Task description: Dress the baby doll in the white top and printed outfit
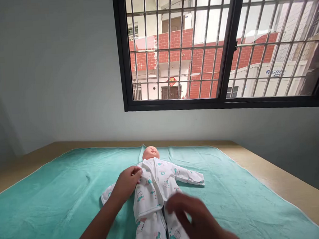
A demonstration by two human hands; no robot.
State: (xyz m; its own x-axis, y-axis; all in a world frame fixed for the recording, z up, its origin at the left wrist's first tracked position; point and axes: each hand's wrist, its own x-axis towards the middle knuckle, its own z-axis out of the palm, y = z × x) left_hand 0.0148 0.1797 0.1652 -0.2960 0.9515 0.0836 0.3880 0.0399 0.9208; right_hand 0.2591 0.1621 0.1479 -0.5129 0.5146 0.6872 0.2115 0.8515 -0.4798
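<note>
A baby doll lies on its back, its head toward the wall. It wears a white baby jacket with green and red animal prints, and matching trousers. One jacket sleeve stretches out to the right; the other is partly behind my left arm. At the jacket's chest on the left side, my left hand has its fingers closed on the cloth. My right hand, smeared by motion, is curled over the jacket's lower right side. Whether its fingertips touch the cloth I cannot tell.
A green blanket is spread under the doll on a wooden surface. Behind it rises a grey wall with a black-framed barred window.
</note>
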